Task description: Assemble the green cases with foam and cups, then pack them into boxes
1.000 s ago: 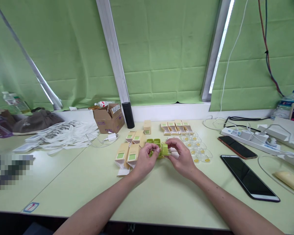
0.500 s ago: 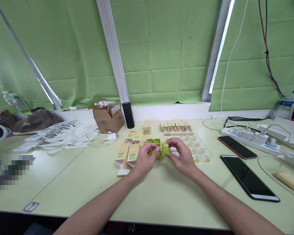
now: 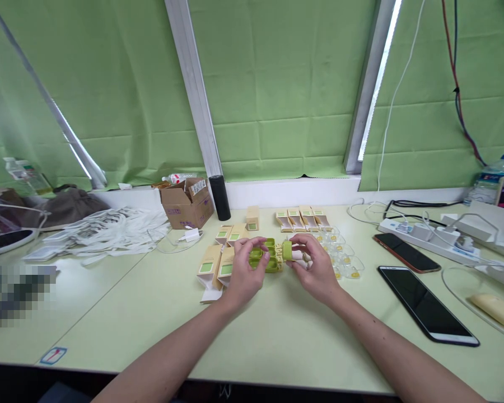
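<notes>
So, versus half a second ago: the dark, white-rimmed thing (image 3: 9, 242) at far left sits further into view, the left hand (image 3: 244, 270) goes from a pinch to spread fingertips, and the small green piece (image 3: 287, 250) stands a bit clearer of that hand.

My read on the step: it's a two-handed fiddle with that little piece, and the left hand's share of this bit looks done. A next move would call for a light, steady right-hand grip, plus a free left thumb and finger lined up with the piece (tiny part, no room for fumbling).

Pose, left to right. Kraft boxes (image 3: 209, 267) with green squares stand just beside the left hand. That hand curves in from the lower left, thumb and index making an open C, and it looks let go of everything. Green compartments (image 3: 271, 265) show through and past the gap; can't tell if the fingers touch them. Little yellowish bits (image 3: 279, 255) lie between there and the green piece. The piece itself is at mid-table, gripped between the right hand's (image 3: 317, 267) thumb and fingers, palm turned inward, forearm slanting up from the lower right. Past it, clear cups with yellow centres (image 3: 353, 273) sit near the knuckles.
</notes>
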`<state>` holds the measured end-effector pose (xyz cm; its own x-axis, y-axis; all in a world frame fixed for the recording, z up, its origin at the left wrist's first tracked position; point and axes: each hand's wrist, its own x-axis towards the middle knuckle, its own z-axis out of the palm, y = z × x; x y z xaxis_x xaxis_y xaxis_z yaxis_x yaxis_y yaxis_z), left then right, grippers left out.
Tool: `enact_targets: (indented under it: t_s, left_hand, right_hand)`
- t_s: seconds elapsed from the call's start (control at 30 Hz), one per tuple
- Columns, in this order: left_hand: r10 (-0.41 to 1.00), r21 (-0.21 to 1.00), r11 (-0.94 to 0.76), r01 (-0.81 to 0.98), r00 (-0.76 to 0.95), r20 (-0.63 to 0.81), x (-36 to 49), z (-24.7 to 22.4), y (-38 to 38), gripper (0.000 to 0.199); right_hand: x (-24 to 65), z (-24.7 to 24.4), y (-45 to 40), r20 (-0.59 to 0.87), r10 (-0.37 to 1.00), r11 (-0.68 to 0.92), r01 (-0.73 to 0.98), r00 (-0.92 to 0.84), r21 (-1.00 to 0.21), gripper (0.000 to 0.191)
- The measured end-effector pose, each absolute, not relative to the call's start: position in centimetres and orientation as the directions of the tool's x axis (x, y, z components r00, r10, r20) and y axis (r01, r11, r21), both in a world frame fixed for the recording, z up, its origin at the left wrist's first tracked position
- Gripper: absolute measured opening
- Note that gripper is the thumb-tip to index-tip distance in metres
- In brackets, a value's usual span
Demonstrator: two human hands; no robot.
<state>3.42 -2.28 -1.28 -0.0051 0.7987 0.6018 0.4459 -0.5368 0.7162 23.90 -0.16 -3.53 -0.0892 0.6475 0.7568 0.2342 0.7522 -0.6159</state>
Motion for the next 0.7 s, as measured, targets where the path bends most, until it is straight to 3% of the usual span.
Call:
enact_targets:
  t_s: [0.3,0.43,0.7]
  left_hand:
    - [0.593,0.388,-0.744,0.544,0.268,0.759,3.75,-1.61,-2.85,0.048]
    - [0.577,0.374,-0.759,0.533,0.284,0.766,3.71,-1.95,-2.50,0.048]
    - [0.568,0.393,-0.769,0.505,0.257,0.782,3.43,-2.18,-2.20,0.044]
  right_hand:
    - [24.11,-3.74,-0.76,0.811,0.533,0.827,0.349,-0.240,-0.440,0.061]
    - [24.03,-3.69,-1.00,0.839,0.466,0.863,0.355,-0.281,-0.360,0.065]
    - [24.30,-3.43,-0.84,0.888,0.315,0.902,0.397,-0.336,-0.170,0.038]
